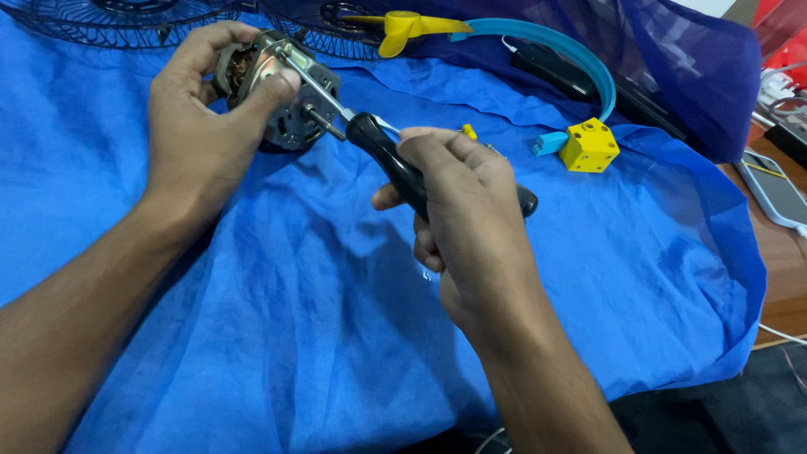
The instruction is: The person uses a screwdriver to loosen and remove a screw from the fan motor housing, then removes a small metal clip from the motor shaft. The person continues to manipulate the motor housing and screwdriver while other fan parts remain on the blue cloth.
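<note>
Beyond the fingers, a yellow cube (590, 145), a curved blue band (561, 44), a yellow fan blade (405, 29) and black wire grilles (126, 18) are seen. The motor (282, 88) is clasped by the left hand (202, 126), thumb pressed on top. The screwdriver (403, 172) is enclosed by the right hand (466, 210), tip at the motor. A blue cloth (294, 319) is spread beneath.

One head camera looks steeply down, close over the blue cloth (277, 336).

A brown worktop (786, 277) carries a rumpled blue cloth (336, 319) (draped over its near edge) and a phone (773, 189).
</note>
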